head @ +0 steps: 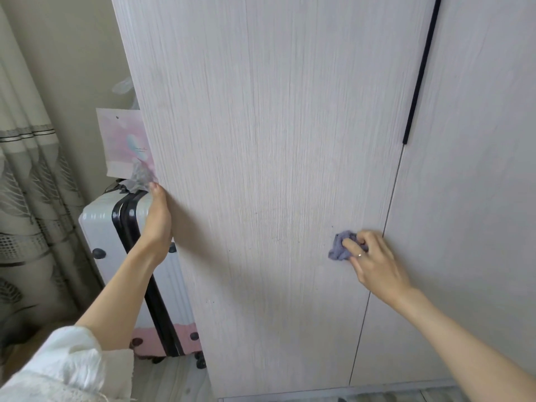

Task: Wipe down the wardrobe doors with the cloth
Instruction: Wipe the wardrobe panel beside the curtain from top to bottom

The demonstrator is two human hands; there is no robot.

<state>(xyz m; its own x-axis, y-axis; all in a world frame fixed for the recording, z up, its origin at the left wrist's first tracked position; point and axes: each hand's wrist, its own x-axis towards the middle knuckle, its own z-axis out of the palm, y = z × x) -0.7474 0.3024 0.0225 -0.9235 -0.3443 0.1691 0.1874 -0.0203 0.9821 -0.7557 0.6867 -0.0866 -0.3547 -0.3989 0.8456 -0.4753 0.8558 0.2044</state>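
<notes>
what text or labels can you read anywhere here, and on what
None can be read.
Pink and white paper bag beside the wardrobe door: a small line of print, too small and blurred to read.
Suitcase, cloth, door handle: no text visible.

Pale wood-grain wardrobe doors (pixel 261 169) and a bunched purple cloth (pixel 340 248)

We see the doors closed, a thin seam between them; the crumpled cloth sits pressed low against the left door, near that seam.
</notes>
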